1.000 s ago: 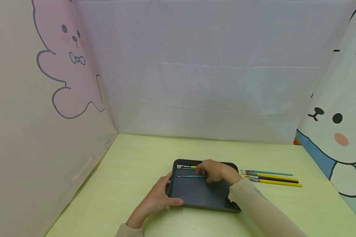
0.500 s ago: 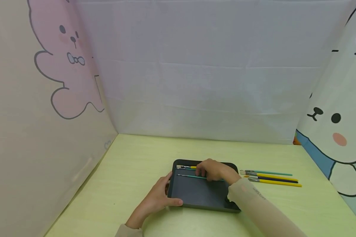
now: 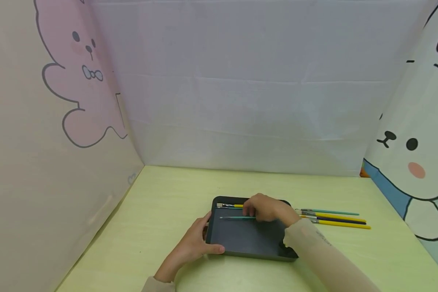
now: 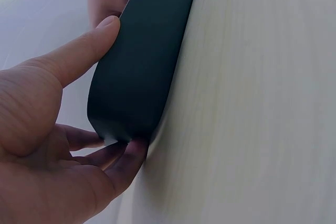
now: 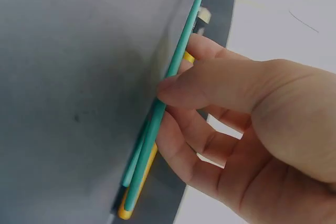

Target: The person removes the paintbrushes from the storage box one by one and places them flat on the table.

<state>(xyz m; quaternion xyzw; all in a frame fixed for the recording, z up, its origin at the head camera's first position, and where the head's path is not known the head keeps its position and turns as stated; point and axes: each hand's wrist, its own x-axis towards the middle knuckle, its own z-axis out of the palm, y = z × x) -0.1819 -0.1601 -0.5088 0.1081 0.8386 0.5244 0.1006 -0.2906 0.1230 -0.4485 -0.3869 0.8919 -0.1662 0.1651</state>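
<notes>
A shallow black tray (image 3: 237,239) lies on the table. My left hand (image 3: 195,239) grips its near left corner, thumb (image 4: 89,48) on the near rim and fingers curled round the left side. Over the tray my right hand (image 3: 264,207) pinches a slim green paintbrush (image 5: 181,45) between thumb and fingers, its tip pointing left. Along the tray's far wall lie a flat, pale-bristled paintbrush with a yellow handle (image 3: 238,206) and a second green paintbrush (image 5: 135,161). The fingers hide parts of both in the head view.
Right of the tray, several paintbrushes lie side by side on the pale table (image 3: 168,202): a green one (image 3: 337,212), yellow ones (image 3: 344,224) and a dark-handled one (image 3: 355,222). White cloth (image 3: 248,121) and printed panels enclose the table.
The held green paintbrush slants half a second ago and now lies nearly level in the head view. My right hand has shifted slightly up and right. The left hand stays on the tray.
</notes>
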